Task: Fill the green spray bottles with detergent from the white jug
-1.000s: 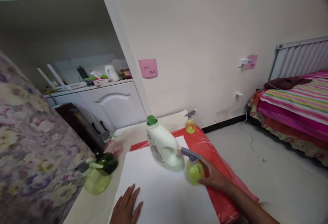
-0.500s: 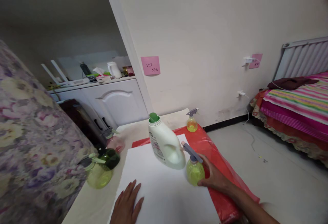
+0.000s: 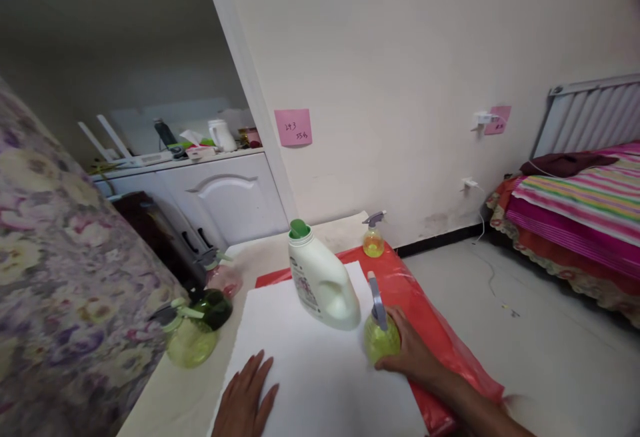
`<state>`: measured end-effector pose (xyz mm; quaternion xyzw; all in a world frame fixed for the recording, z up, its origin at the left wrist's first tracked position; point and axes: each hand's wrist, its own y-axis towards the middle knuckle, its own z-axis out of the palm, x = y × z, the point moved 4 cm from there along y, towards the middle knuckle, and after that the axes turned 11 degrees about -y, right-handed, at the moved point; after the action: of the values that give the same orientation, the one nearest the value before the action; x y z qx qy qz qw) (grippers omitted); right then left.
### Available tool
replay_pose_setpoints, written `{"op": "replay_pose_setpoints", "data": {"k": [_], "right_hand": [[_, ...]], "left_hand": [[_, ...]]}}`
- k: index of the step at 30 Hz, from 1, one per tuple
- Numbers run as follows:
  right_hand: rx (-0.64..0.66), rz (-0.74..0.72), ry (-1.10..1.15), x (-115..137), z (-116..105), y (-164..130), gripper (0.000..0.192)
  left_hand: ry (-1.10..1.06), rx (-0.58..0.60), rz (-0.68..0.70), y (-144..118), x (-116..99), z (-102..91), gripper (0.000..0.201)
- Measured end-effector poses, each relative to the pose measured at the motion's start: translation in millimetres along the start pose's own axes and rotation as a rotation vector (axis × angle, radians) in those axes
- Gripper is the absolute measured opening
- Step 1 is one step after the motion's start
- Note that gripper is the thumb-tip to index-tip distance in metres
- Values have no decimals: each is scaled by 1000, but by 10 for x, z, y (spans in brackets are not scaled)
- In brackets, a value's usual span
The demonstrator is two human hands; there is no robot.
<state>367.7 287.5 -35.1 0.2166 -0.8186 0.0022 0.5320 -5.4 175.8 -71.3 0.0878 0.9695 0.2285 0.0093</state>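
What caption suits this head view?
Right hand grips a green spray bottle beside a white detergent jug; left hand rests flat.

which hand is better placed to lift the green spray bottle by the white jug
Right. The right hand already wraps the green spray bottle beside the white jug. The left hand lies flat on the white sheet, well away from it.

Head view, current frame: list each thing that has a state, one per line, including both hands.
Right hand: wrapped around the yellow-green spray bottle.
Yellow-green spray bottle: upright on the white sheet, gripped.
Left hand: flat, palm down on the white sheet.
White jug: upright, green cap on.
Small spray bottle: upright, untouched, at the table's far edge.
Cabinet door: shut.
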Motion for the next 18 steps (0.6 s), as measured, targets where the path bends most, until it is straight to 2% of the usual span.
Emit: {"op": "replay_pose_setpoints", "data": {"k": [3, 6, 9, 13, 16, 18], "right_hand": [[57, -4, 25, -35, -34, 20, 90], [192, -12, 136, -7, -93, 39, 91], [281, -27, 207, 76, -116, 36, 83], [144, -32, 170, 129, -81, 11, 75], [19, 31, 61, 64, -1, -7, 83], [-10, 53, 7, 11, 56, -6, 87]], "left_hand": [[-7, 2, -1, -2, -3, -12, 50], [-18, 5, -11, -4, 4, -13, 50], [-22, 5, -19, -3, 10, -3, 50], [-11, 8, -24, -2, 5, -5, 49], [-11, 8, -22, 1, 3, -13, 49], [-19, -2, -21, 3, 5, -18, 49]]}}
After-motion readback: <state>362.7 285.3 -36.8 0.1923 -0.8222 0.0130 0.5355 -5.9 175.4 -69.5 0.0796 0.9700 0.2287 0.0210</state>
